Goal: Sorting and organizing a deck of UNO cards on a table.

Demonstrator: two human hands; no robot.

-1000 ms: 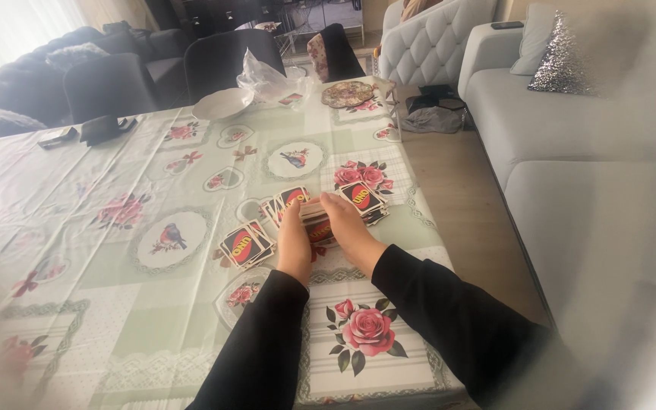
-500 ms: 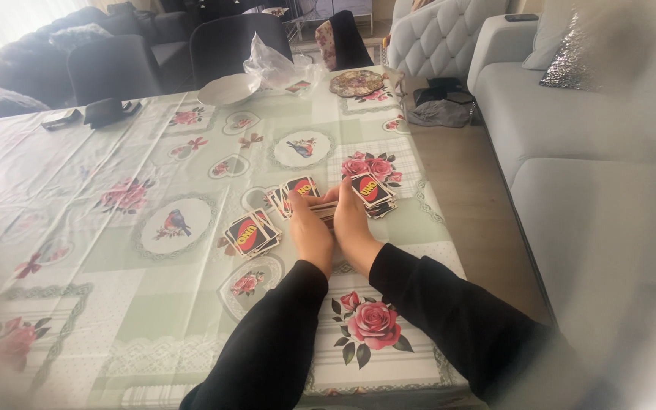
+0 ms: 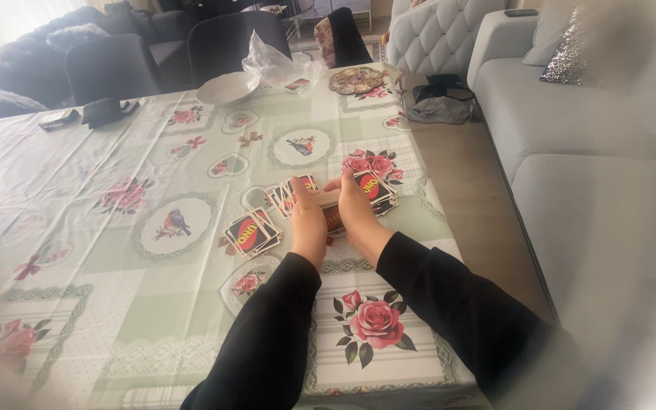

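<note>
right now a stack of playing cards (image 3: 331, 206) is held between the left hand (image 3: 307, 222) and the right hand (image 3: 358, 212), both closed around it, just above the flowered tablecloth (image 3: 153, 228). more cards are spread on the cloth: a small pile (image 3: 248, 233) at the left, a fan (image 3: 288, 193) by the left fingers, and a pile (image 3: 377, 190) at the right.

Daylight came in from the upper left, blowing out that corner to white haze. Table (image 3: 153, 250) was evenly lit, soft and a bit washed out; shadows under the hands faint. Heavy smear and blur ran along the left, bottom and right edges, thickest over the sofa (image 3: 609, 190). Centre was fairly sharp; far chairs (image 3: 115, 64) dark and soft. Wide-angle bend at the borders
</note>
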